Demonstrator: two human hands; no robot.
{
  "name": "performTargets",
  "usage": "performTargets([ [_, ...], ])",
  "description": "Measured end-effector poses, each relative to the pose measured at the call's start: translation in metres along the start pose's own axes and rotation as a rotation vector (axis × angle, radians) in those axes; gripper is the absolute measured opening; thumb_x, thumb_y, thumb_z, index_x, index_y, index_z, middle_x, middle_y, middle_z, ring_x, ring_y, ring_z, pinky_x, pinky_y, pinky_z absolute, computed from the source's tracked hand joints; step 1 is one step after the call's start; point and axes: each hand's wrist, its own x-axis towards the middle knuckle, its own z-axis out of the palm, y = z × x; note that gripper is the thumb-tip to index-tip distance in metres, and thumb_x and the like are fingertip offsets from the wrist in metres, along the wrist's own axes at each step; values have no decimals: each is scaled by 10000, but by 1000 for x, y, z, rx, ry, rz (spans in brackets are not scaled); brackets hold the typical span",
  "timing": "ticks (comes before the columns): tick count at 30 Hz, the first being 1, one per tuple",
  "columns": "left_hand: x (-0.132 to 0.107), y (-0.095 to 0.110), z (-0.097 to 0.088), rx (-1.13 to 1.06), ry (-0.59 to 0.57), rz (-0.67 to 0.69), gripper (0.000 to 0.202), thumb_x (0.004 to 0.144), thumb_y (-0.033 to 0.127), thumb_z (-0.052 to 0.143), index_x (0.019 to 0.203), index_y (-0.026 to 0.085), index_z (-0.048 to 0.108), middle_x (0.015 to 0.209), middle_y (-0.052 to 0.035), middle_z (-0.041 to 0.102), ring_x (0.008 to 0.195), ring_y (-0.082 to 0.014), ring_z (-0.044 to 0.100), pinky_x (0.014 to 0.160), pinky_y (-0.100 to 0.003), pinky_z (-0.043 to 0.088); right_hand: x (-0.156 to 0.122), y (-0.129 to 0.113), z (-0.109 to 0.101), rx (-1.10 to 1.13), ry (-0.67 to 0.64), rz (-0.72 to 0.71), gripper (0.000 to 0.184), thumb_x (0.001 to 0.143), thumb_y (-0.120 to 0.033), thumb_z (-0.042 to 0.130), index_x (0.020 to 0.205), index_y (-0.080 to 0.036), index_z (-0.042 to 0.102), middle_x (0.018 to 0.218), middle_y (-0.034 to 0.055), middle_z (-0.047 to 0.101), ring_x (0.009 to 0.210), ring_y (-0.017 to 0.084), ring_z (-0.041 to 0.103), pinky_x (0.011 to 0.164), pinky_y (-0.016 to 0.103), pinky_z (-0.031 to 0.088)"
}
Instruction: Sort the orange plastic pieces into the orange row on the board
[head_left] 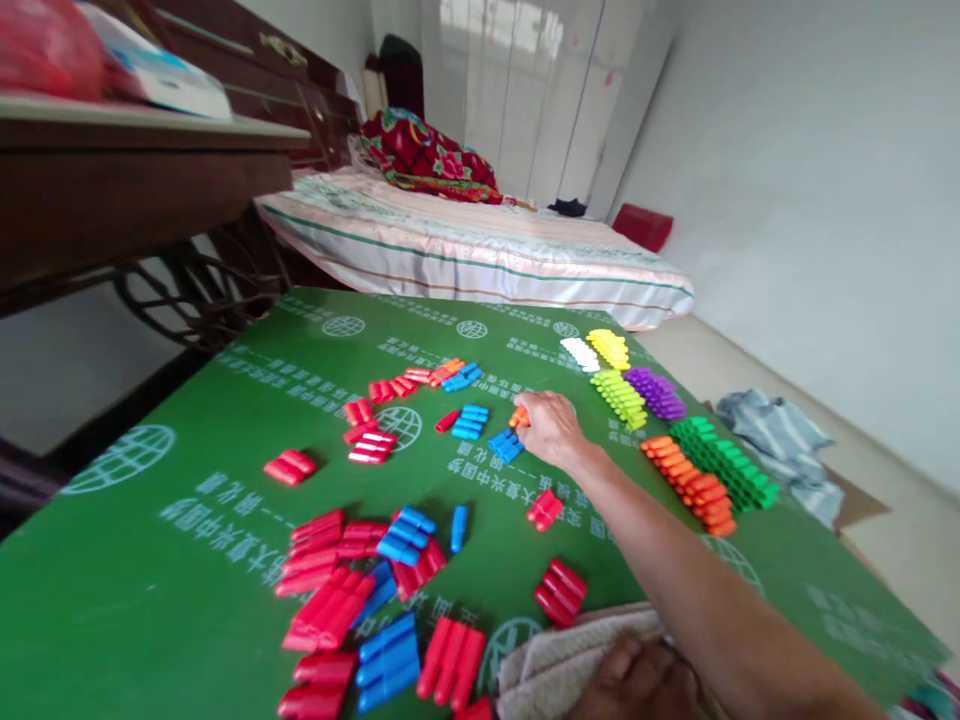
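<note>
My right hand (pixel 550 425) reaches over the green board (pixel 225 420) with its fingers closed around orange plastic tubes (pixel 519 417), short like pen caps. Just below its fingertips lies a group of blue tubes (pixel 506 446). Left of it are more blue tubes (pixel 470 421) and a single red tube (pixel 447 421). A small red group (pixel 545 510) lies nearer me, below the wrist. Many red tubes (pixel 330 605) and blue tubes (pixel 388 660) are spread in side-by-side groups at the near left. My left hand is out of the picture.
Along the right side stand sorted rows of green tubes (pixel 724 462), orange tubes (pixel 690 484), purple tubes (pixel 655 393), lime tubes (pixel 619 399), yellow tubes (pixel 608 349) and white tubes (pixel 580 354). A foot (pixel 637 685) rests on a folded towel (pixel 547 670). Beyond is a bed (pixel 465 240).
</note>
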Motion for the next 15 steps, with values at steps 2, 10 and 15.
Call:
performTargets([
  [2, 4, -2, -1, -46, 118, -67, 269, 970, 227, 376, 886, 207, 630, 884, 82, 653, 862, -59, 595, 746, -171, 498, -11, 10, -8, 58, 79, 18, 400, 772, -191, 577, 1171, -208, 607, 1095, 55, 691, 1041, 211, 593, 924, 309, 410],
  [10, 8, -11, -21, -146, 177, -109, 223, 965, 272, 409, 994, 186, 613, 1016, 38, 648, 990, -91, 550, 972, -199, 386, -106, 126, -43, 243, 210, 487, 499, 725, -212, 635, 1221, -203, 581, 1005, 66, 700, 873, 207, 657, 770, 312, 497],
  [15, 10, -10, -24, -198, 141, -96, 159, 933, 250, 467, 964, 175, 603, 1062, 9, 635, 1050, -117, 535, 1043, -246, 339, -135, 173, -46, 247, 147, 631, 532, 700, -210, 641, 1225, -157, 582, 925, 70, 701, 754, 188, 659, 640, 271, 483],
])
